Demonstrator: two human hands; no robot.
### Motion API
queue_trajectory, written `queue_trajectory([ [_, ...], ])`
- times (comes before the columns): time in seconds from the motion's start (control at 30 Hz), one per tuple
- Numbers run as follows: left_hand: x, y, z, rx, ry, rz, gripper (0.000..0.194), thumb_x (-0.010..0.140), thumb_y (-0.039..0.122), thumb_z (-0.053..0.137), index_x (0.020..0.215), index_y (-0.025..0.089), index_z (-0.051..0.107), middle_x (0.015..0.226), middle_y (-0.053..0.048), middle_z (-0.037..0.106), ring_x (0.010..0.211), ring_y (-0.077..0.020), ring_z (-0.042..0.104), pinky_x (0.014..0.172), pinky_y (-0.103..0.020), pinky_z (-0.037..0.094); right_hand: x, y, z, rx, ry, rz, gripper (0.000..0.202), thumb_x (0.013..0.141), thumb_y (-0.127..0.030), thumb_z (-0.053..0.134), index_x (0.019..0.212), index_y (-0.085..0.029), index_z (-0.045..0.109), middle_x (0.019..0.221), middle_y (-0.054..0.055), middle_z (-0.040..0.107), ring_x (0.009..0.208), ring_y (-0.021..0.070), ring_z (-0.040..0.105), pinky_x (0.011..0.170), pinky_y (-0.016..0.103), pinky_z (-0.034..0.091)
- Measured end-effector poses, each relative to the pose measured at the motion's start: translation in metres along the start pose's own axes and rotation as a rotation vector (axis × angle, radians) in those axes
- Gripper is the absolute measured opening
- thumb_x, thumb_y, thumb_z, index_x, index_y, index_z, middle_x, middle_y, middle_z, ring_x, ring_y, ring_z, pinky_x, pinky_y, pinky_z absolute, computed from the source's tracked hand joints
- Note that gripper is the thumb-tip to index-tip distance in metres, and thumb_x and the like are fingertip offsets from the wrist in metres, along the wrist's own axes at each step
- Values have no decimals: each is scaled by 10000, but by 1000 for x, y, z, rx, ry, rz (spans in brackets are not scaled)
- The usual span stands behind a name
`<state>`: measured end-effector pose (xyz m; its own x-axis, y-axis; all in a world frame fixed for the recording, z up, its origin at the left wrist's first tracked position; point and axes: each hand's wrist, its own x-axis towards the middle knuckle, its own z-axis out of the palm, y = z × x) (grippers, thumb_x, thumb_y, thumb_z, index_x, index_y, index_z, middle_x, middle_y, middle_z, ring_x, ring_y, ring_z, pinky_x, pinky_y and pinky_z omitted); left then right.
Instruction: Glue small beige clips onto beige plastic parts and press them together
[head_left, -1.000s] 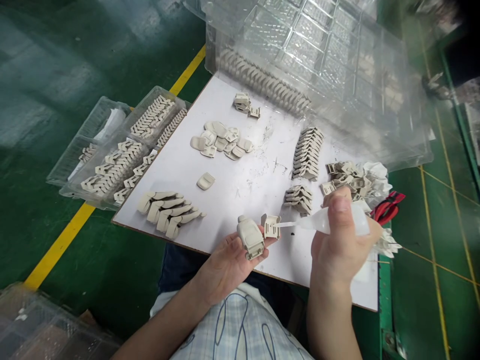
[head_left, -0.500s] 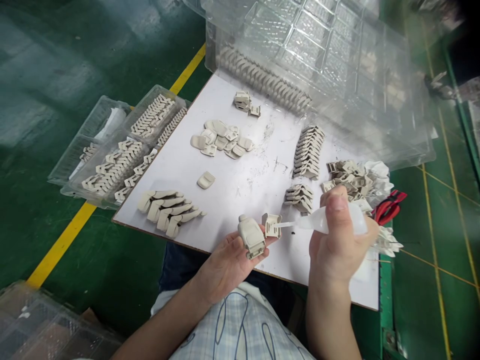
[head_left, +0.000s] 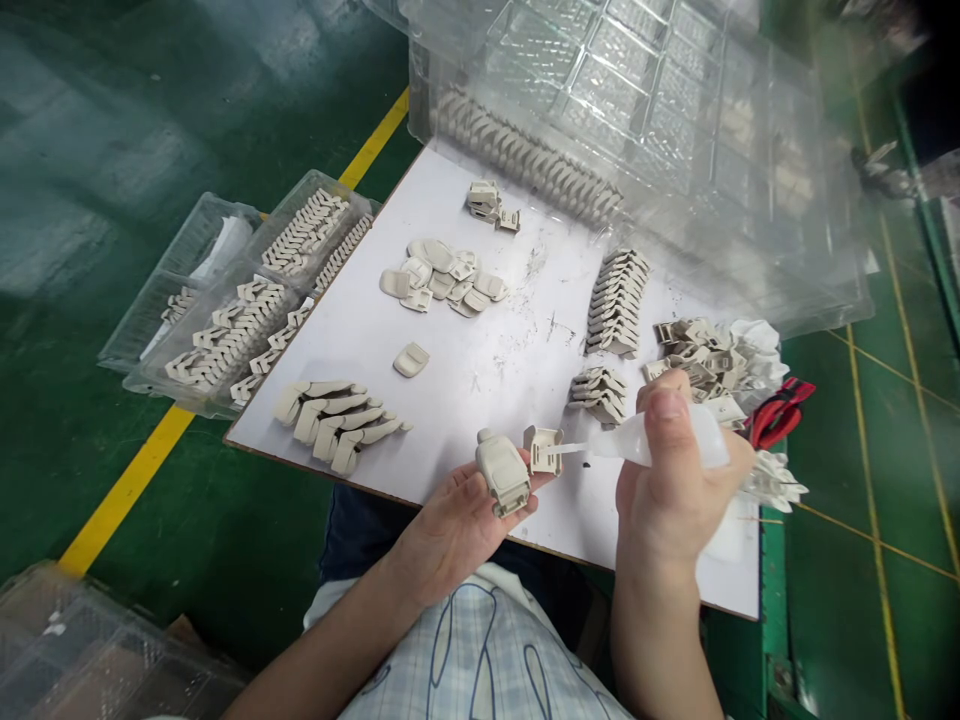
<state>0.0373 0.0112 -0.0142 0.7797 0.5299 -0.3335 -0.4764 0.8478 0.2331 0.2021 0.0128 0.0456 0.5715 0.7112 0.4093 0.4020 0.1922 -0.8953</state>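
Note:
My left hand (head_left: 461,530) is closed on a small beige plastic piece shaped like a miniature car seat (head_left: 502,470). Against its fingertips, just right of the seat, is a smaller slotted beige bracket (head_left: 541,452). A translucent white squeeze bottle (head_left: 709,438) with a thin nozzle lies in the grip of my right hand (head_left: 667,480), tilted nearly flat and pointing left. Its nozzle tip is over the face of the bracket; whether they touch I cannot tell. On the board near my left hand stands a row of bent beige seat pieces (head_left: 341,422).
The white board (head_left: 487,390) carries a pile of beige panels (head_left: 442,278), a stacked row of brackets (head_left: 619,303) and a heap of beige parts (head_left: 701,355). Red-handled pliers (head_left: 776,415) lie at its right edge. Clear plastic trays (head_left: 637,130) stand behind; filled trays (head_left: 217,340) sit left.
The nozzle tip has shifted slightly left across the bracket, with my right hand moving a little the same way. My left hand and the pieces it holds stay put.

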Motion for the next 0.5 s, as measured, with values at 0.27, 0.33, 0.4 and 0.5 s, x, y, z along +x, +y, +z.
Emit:
queue_trajectory([
  [0.27,-2,-1,3,-63,6,7,333,761,473,821,1004,245,814,1198,-25,748,1269,-269,621,965,-260,488,1,1,-4,-29,41,-6,479,907,-392,679,556,-213,407,603,-47,318,592,122,309,561,316,189],
  [0.33,-2,0,4,-92,25,6,323,748,455,840,984,236,818,1186,-19,753,1261,-277,630,938,-249,500,2,1,-6,-30,60,-1,474,899,-392,684,554,-217,411,597,-45,326,600,128,316,571,316,206],
  [0.4,-2,0,4,-100,31,10,313,745,440,846,974,229,819,1169,-24,758,1264,-293,630,939,-257,502,2,0,-7,-33,68,17,484,888,-388,692,549,-221,389,593,-46,318,607,131,313,579,315,212],
  [0.5,-1,1,3,-86,31,13,319,758,439,834,993,223,815,1165,-43,757,1279,-310,622,975,-281,492,2,-1,-8,-57,62,27,468,885,-391,685,556,-220,399,600,-48,325,605,127,313,577,311,203],
])
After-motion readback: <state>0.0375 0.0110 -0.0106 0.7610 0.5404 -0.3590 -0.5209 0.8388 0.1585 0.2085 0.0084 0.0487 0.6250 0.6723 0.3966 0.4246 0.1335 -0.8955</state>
